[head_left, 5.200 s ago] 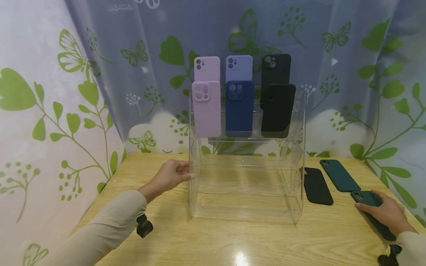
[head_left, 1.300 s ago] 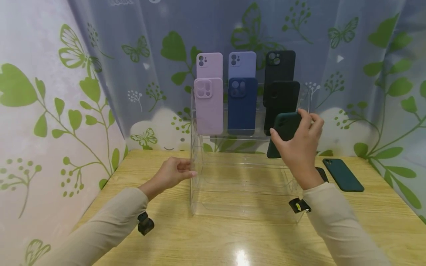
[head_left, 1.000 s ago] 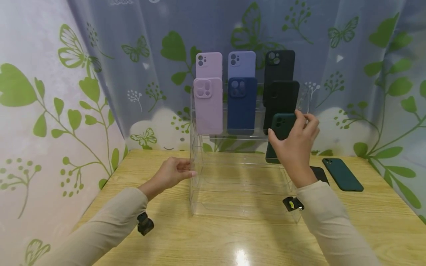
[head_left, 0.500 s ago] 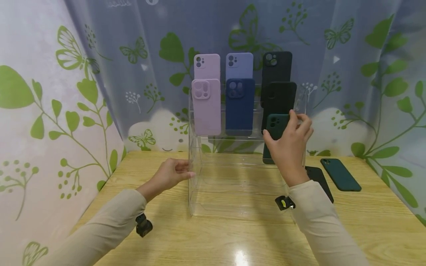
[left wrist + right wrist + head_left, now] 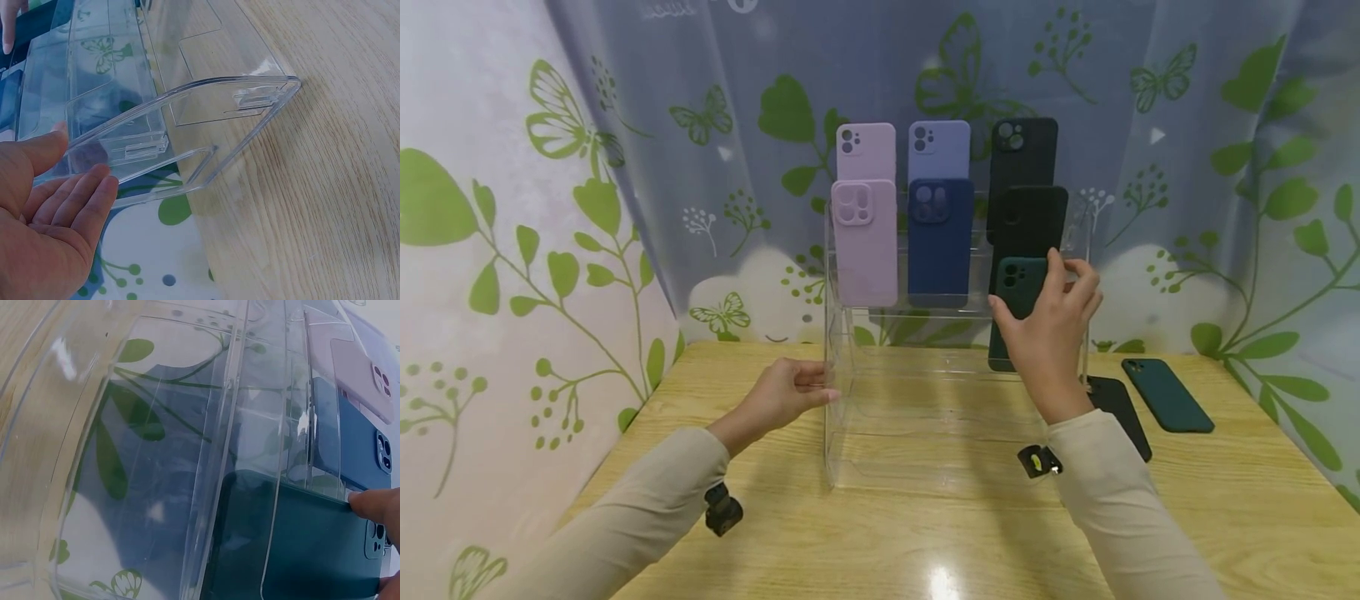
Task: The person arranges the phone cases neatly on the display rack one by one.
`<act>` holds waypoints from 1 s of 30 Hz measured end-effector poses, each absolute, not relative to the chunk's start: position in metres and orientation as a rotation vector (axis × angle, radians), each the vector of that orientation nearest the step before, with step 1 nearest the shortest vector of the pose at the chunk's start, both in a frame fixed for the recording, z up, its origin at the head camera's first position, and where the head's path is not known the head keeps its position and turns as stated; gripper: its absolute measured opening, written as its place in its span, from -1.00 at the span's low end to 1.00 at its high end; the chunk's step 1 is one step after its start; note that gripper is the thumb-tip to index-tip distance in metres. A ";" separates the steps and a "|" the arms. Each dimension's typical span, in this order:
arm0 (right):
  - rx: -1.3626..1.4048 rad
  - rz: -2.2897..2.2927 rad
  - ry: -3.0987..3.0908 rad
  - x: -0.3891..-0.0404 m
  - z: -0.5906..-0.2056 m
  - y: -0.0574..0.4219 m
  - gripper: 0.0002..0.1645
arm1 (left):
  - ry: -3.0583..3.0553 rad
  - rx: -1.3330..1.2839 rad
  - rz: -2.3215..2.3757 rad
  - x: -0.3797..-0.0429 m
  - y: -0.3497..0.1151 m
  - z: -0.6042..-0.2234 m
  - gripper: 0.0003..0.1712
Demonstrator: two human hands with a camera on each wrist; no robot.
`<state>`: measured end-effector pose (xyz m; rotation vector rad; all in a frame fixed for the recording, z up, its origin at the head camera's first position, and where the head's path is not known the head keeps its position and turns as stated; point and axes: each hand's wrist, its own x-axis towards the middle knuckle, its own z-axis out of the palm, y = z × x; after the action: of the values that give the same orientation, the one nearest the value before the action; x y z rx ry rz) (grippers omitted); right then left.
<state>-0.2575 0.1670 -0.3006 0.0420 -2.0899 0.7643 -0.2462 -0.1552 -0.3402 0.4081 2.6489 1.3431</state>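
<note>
A clear acrylic display stand (image 5: 830, 433) rises in tiers in the middle of the table. At its left side panel, my left hand (image 5: 782, 396) grips the edge with thumb and fingers, also visible in the left wrist view. My right hand (image 5: 1051, 333) pinches a dark green phone case (image 5: 1013, 333) by its two long edges. The case stands upright at the right end of the third tier down, its lower end behind the clear lip in the right wrist view. Directly behind it, a black phone case (image 5: 1037, 212) is partly hidden.
Higher tiers hold two pink phone cases (image 5: 868, 258), a lilac one (image 5: 940, 150), a navy one (image 5: 938, 250) and another black one (image 5: 1026, 154). Right of the stand, a black phone case (image 5: 1123, 421) and a green phone case (image 5: 1168, 396) lie on the wooden table (image 5: 880, 542).
My right hand has brought the green phone case from the table's right side up to the stand, then lowered it slightly leftward onto the tier. The left hand has stayed at the side panel.
</note>
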 end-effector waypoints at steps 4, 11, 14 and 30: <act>0.060 0.771 -2.092 -0.256 -0.301 0.168 0.03 | 2.651 0.408 1.340 -0.246 -0.155 -0.340 -0.38; 0.089 0.774 -2.102 -0.249 -0.299 0.174 0.05 | 2.659 0.414 1.332 -0.246 -0.155 -0.340 -0.38; 0.126 0.815 -2.077 -0.245 -0.297 0.179 0.00 | 2.661 0.418 1.328 -0.246 -0.155 -0.340 -0.38; 0.087 0.926 -2.108 -0.225 -0.296 0.226 -0.12 | 2.661 0.420 1.330 -0.245 -0.155 -0.339 -0.38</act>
<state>-0.2253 0.2258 -0.2957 0.0866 -2.1078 0.9265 -0.2450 -0.1545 -0.3390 0.4204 2.6610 1.3304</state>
